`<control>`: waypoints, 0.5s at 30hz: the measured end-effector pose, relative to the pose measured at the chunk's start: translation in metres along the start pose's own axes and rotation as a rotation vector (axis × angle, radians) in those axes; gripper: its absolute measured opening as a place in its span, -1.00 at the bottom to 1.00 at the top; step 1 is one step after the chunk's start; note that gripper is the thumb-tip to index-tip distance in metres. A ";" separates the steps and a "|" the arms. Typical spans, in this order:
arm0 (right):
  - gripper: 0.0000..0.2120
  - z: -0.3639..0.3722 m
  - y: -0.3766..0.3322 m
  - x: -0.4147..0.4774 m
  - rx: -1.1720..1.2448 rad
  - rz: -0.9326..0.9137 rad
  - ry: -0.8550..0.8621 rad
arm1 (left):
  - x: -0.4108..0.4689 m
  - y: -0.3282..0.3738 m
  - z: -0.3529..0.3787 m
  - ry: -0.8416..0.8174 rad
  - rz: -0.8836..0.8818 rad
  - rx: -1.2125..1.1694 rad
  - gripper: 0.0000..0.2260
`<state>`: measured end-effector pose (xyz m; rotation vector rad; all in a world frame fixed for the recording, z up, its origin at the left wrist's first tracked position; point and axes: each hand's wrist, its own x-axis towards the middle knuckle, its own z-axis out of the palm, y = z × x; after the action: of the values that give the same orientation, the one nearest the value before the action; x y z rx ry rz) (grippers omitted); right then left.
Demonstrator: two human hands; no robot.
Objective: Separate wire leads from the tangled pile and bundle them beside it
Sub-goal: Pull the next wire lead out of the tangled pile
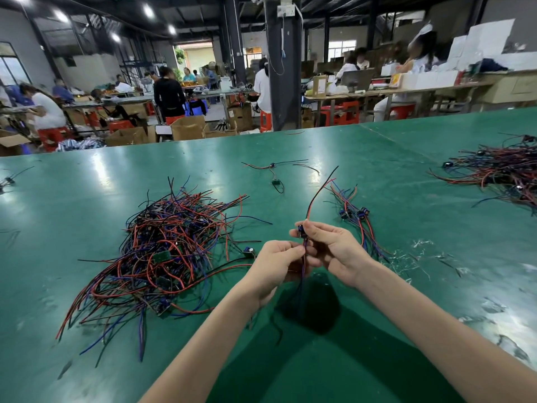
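- Green matting is covering the work surface [406, 359], and two bare forearms [203, 344] are reaching across it from the near edge.
- Raised over a dark shadow, the left-hand grip [274, 266] is pinching the blue and purple strands of one wire lead [308, 210] between thumb and fingertips. The strands are hanging down past the palm.
- Just above it, the right-hand grip [334, 251] is curling thumb and fingers round the lead's blue plug [300, 230], while a red and a black strand are arcing up and away from the knuckles.
- Left of the hands, the tangled pile [165, 251] of red, black and blue wire is sprawling over the surface, small circuit boards showing among the strands.
- Right of the hands, a small bundle [353, 216] of separated leads is lying with its plugs grouped together, well apart from the pile.
- White scraps [418, 257] are littering the surface near the bundle's near end.
- Farther back, a loose lead [273, 167] is lying by itself, and a second heap [499, 170] of wire is spreading along the right edge.
- Beyond the surface, workers [168, 91] are sitting and standing at benches among cardboard boxes [189, 128] and red stools [52, 136], a dark pillar [283, 82] rising between them.
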<state>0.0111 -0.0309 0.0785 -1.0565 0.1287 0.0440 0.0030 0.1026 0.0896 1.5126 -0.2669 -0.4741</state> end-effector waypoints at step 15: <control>-0.79 -0.002 -0.005 -0.003 -0.144 0.097 -0.081 | -0.001 0.002 -0.001 -0.021 -0.074 -0.175 -0.79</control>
<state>0.0084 -0.0352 0.0825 -1.1906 0.1044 0.1856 0.0026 0.1039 0.0913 1.3507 -0.1814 -0.5577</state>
